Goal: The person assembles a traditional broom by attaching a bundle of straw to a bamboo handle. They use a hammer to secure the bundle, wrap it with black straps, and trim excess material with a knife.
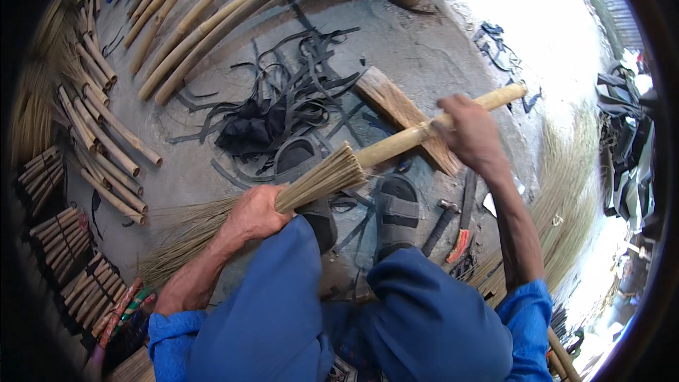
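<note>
"What are you seeing, closest to us?"

"Blue trouser knees [254,304] are rising in front, and just above them the left hand [258,212] is gripping a straw bundle [322,180], fingers wrapped tight around it below its cut end."

"And the other?"

"The right hand [467,134] is holding a pale pole [396,145], fingers curled round it. The pole is slanting up to the right, its lower end meeting the bundle's cut end. Whether it is sitting inside the stalks or only against them, I'm not able to tell."

"So which step are we watching?"

"To my eye, they are joining pole and straw. The next move seems to be calling for a steady left hand and a push along the pole's own line, without splaying the stalks."

"How are the materials looking?"

"The straw is looking thin and dry, packed blunt at the cut end and fanning loosely past the left wrist. The pole is looking hard and smooth, like bamboo, a joint showing beside the right hand."

"Further out?"

"Dark sandals [398,216] are resting on the grey floor [417,42], a hammer [440,231] and a red-handled blade [465,219] lying beside one. A rough-grained wooden block [389,99] is lying beneath the pole. Beyond, flat black strips [297,92] are tangling in a heap, and more bamboo lengths [205,35] are lying at upper left."
</note>
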Tool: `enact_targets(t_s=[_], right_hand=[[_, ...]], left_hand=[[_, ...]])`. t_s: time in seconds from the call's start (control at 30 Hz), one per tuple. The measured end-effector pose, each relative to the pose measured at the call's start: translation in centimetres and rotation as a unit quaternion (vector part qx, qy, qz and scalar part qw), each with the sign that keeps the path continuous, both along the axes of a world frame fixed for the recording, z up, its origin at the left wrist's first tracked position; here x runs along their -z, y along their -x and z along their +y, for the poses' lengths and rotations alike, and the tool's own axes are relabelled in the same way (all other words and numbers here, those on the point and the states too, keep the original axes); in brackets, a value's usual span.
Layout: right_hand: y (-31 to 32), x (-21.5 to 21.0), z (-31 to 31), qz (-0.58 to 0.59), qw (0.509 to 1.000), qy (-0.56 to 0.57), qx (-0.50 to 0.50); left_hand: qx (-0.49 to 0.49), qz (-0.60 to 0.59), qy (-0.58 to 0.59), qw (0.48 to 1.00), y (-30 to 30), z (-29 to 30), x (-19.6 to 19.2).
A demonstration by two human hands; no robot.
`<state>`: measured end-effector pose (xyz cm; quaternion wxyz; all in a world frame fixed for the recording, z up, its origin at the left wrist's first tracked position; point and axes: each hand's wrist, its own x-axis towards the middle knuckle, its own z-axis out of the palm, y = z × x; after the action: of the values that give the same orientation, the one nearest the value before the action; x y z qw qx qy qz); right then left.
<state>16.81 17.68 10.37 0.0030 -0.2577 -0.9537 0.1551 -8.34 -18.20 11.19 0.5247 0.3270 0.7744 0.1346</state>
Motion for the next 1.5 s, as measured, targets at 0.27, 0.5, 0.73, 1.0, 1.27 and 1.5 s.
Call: enact_targets(t_s=[0.27,0.5,0.73,1.0,1.27,1.5], right_hand=[[4.5,1.6,-7.9,0.231,0.808,0.539,0.062],[2.1,2.2,-8.2,0.241,0.831,0.433,0.254],[0.4,1.8,-11.4,0.204,0.928,0.292,0.109],[0.2,4.2,-9.5,0.231,0.959,0.151,0.064],[-5.0,4.5,-0.3,0.281,0.868,0.131,0.388],[0.9,-0.1,-4.4,0.225,0.903,0.351,0.106]], left_hand=[[0.004,-0.053,-0.031,0.998,-1.7,3.2,-0.1],[-0.043,-0.051,-0.006,0.998,-1.1,3.4,0.4],[-0.080,-0.124,-0.010,0.989,-1.8,4.1,1.4],[-0.057,-0.102,-0.010,0.993,-2.5,4.8,0.5],[-0.039,0.014,-0.030,0.999,-3.5,4.5,0.1],[0.044,0.088,-0.022,0.995,-4.4,5.6,0.0]])
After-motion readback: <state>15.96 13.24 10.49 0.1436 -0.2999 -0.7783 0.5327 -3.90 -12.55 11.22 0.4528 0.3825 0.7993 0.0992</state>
